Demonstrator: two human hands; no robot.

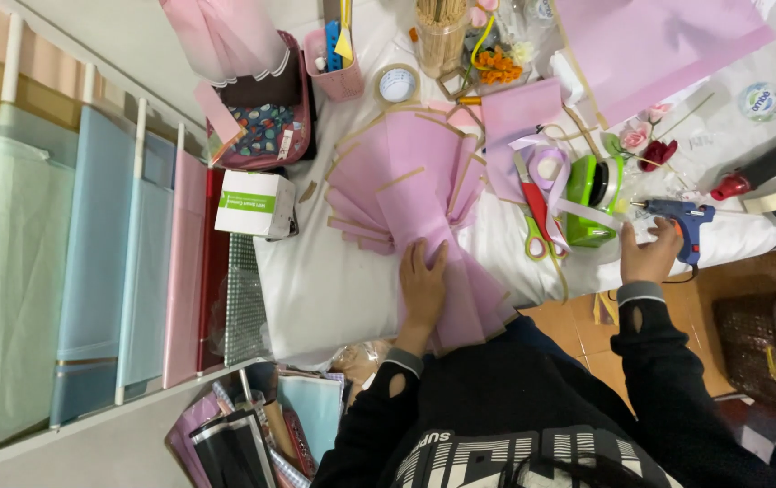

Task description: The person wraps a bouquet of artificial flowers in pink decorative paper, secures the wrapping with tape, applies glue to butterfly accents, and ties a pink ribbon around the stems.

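A fan of folded pink wrapping paper sheets (410, 176) lies on the white table. My left hand (422, 287) lies flat on its narrow gathered end near the table's front edge, fingers spread. My right hand (648, 256) hovers open at the table edge, fingertips close to a blue glue gun (688, 220) and a green tape dispenser (592, 197). Neither hand grips anything.
Red-handled scissors (537, 212), lilac ribbon (549, 167), a tape roll (397, 84), a jar of sticks (440, 36), small artificial flowers (645, 140), a white box (255, 202) and a large pink sheet (650, 45) crowd the table (324, 289). Paper rolls (98, 271) hang on a rack at left.
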